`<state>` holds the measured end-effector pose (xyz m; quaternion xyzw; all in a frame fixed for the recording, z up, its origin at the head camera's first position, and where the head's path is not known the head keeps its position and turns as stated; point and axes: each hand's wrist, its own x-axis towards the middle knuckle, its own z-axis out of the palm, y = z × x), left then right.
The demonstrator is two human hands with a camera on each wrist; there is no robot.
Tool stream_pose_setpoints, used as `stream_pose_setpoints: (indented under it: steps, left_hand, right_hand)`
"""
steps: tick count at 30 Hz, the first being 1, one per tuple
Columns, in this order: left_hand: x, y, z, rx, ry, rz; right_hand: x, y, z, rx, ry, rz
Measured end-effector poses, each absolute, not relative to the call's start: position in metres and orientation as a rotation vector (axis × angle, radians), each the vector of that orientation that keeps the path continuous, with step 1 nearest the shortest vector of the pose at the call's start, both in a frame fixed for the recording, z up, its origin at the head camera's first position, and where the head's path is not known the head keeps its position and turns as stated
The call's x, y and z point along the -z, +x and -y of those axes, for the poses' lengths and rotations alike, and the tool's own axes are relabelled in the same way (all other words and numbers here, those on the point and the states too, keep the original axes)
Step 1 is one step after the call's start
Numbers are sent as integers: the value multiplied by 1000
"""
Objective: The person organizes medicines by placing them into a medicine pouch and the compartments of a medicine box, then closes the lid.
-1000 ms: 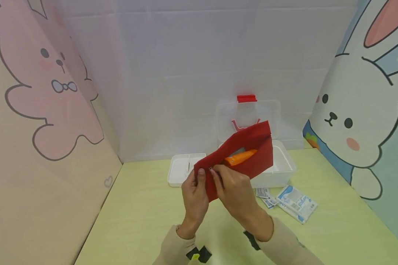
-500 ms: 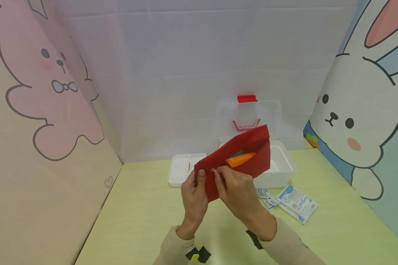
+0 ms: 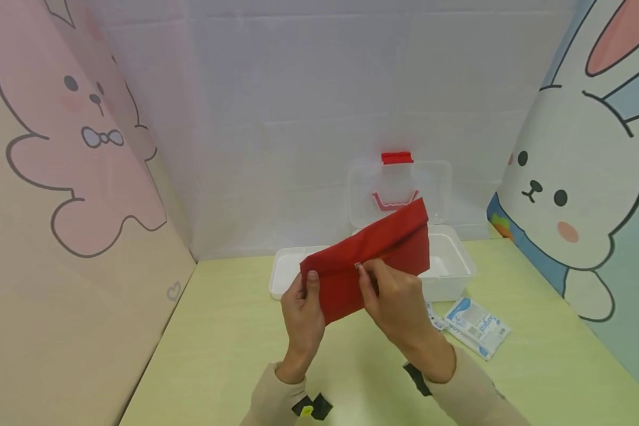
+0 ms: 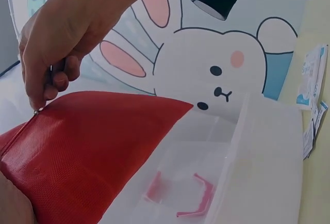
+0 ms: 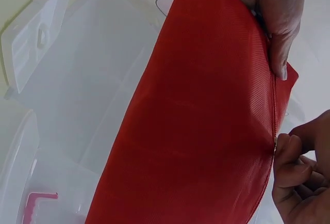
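Observation:
A red zippered pouch (image 3: 346,290) is held up, tilted, above the table. My left hand (image 3: 305,310) grips its left end, thumb on the near face. With thumb and finger my right hand (image 3: 396,299) pinches the small metal zipper pull (image 3: 358,265), roughly midway along the top edge. The right wrist view shows the right fingers (image 5: 290,157) curled at the pull and the left thumb pressing near the zipper's end. Left of the pull the zipper line is closed. A sliver of orange shows in the opening beside the right hand; the other contents are hidden.
Behind the pouch stands a white box (image 3: 449,260) with its clear lid (image 3: 431,183) raised, bearing a red latch and handle. A white tray (image 3: 286,272) lies to its left. White and blue packets (image 3: 479,325) lie on the table (image 3: 218,343) in front.
My right hand has drawn the zipper pull rightward along the pouch, narrowing the opening over the orange item. The left hand and pouch have shifted slightly left.

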<state>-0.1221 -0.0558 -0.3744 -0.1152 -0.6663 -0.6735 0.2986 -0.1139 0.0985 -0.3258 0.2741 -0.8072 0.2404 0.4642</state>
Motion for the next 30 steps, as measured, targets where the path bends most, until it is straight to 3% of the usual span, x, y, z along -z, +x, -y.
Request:
stream_pose_setpoints:
  steps: [30]
  left_hand:
    - [390,-126,79,1752,-213,1825]
  right_hand:
    - [335,-122,-122,-624,556,2056]
